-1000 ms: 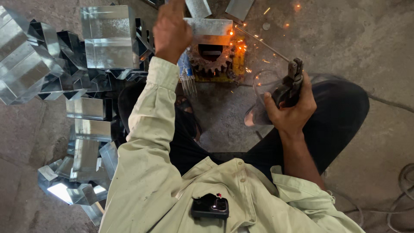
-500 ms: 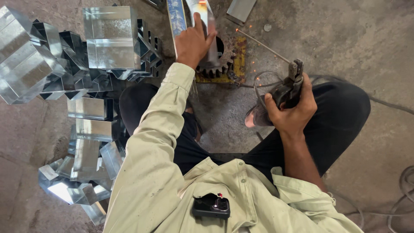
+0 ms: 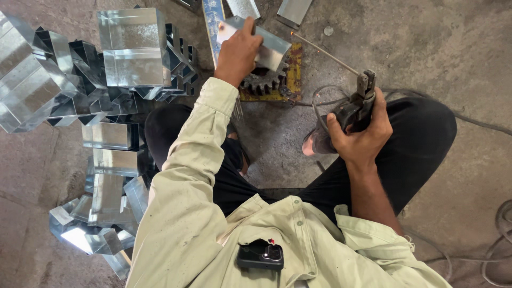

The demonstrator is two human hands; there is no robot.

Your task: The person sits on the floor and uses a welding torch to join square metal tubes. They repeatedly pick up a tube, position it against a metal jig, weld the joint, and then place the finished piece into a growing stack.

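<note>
Closest in, there's a small black gadget [image 3: 260, 255] clipped to the shirt. Up from that, the right hand [image 3: 358, 134] is wrapped tight around a welding clamp [image 3: 356, 106], its rod [image 3: 324, 52] pointing at the gear [image 3: 265, 82] on the floor. The left hand [image 3: 238, 52] sits right over the gear, fingers closed on a shiny metal piece [image 3: 266, 44] resting on top of it. Left of the gear is a big pile of shiny metal boxes [image 3: 101, 74], a cable [image 3: 482, 127] off to its right.
</note>
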